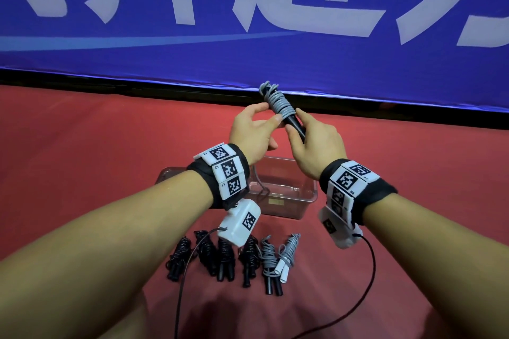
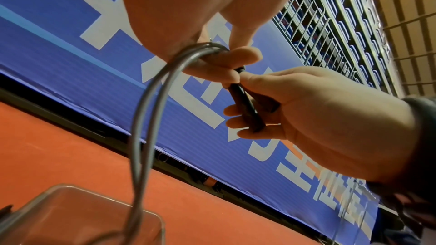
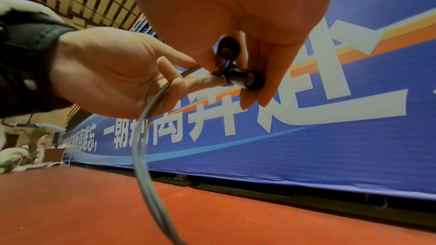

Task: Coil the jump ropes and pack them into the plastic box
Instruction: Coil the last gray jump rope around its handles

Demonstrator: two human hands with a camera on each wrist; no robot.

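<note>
Hands meet above the clear plastic box [image 1: 286, 187], which sits on the red floor [image 1: 82, 146]. Right hand [image 1: 316, 146] wraps its fingers around the paired black handles [image 1: 296, 129] of a grey jump rope [image 1: 276, 102], much of its cord already wound around them. Left hand [image 1: 253, 132] pinches the wound cord between thumb and fingers, so neither grip is spread. A loose loop of the cord hangs down from the left hand into the box. Nearer the person, six coiled ropes [image 1: 228, 259] lie in a row on the floor. A blue banner [image 1: 248, 36] runs behind.
</note>
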